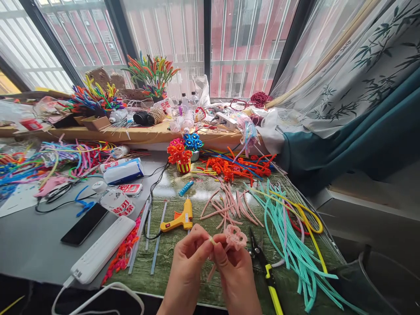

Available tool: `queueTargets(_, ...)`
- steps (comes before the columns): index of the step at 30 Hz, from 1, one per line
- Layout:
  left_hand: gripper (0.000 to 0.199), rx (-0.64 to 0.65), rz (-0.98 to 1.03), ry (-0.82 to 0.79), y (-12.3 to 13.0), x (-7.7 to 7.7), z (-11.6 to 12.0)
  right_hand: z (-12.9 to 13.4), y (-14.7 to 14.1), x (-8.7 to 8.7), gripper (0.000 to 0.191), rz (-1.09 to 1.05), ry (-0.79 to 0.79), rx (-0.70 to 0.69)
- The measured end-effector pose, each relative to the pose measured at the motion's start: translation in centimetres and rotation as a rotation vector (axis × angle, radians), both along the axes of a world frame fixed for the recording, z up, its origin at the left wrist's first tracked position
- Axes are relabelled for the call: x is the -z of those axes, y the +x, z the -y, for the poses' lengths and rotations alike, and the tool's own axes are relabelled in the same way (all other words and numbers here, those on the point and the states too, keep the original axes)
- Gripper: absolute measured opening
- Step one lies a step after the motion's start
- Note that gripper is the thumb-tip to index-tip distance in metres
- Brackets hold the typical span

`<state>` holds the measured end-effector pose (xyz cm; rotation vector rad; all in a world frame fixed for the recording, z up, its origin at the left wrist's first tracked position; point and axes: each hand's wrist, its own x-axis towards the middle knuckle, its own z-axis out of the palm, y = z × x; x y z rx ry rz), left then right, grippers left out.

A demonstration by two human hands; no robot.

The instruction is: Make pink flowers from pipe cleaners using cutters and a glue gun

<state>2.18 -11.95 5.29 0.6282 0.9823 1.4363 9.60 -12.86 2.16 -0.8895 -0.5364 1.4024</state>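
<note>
My left hand (pixel 191 259) and my right hand (pixel 233 267) meet over the front of the green table. Pinched between the fingertips of both is the tip of a small pale yellow piece (pixel 212 240), perhaps a pipe cleaner end. A looped pink pipe-cleaner flower (pixel 235 237) sits at the right hand's fingers, its stem running down behind the hand. Past the fingers lies a yellow hot glue gun (pixel 180 216). Right of my hands are black and yellow pliers or cutters (pixel 265 267). Loose pink pipe cleaners (pixel 226 203) lie just beyond the hands.
Teal pipe cleaners (pixel 292 245) spread at the right, orange twisted ones (pixel 226 167) behind. A pot of finished flowers (pixel 183 166) stands at the back. Leftward lie glue sticks (pixel 159 236), a white power strip (pixel 101 249), a black phone (pixel 84 224) and a bottle (pixel 114 199).
</note>
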Motion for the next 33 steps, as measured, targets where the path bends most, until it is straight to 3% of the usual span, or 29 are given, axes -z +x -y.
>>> queueTargets(5,0.017,0.031,-0.106,0.060,-0.7,0.0,0.3,0.1,0.4,-1.1,0.027,0.063,-0.021,0.068)
queueTargets(9,0.010,0.051,-0.405,0.184,-1.7,-0.3,0.4,0.2,0.9,-2.0,0.025,0.194,0.016,0.066)
queueTargets(14,0.005,-0.022,-0.825,0.370,-3.0,-1.5,0.4,0.5,1.7,-2.1,0.022,0.413,0.087,0.087)
queueTargets(18,0.006,0.039,-1.012,0.464,-3.8,-2.0,0.2,0.6,2.1,-2.2,0.020,0.566,0.169,0.086)
queueTargets(24,0.016,0.156,-0.956,0.426,-4.2,-1.9,0.0,0.6,2.3,-2.1,0.019,0.647,0.245,0.027)
queueTargets(29,0.017,0.052,-0.811,0.328,-4.3,-2.2,0.3,0.4,2.8,-1.4,0.020,0.800,0.224,-0.026)
queueTargets(33,0.016,0.033,-0.819,0.355,-4.1,-3.0,1.0,0.3,2.7,-1.0,0.021,0.889,0.341,-0.068)
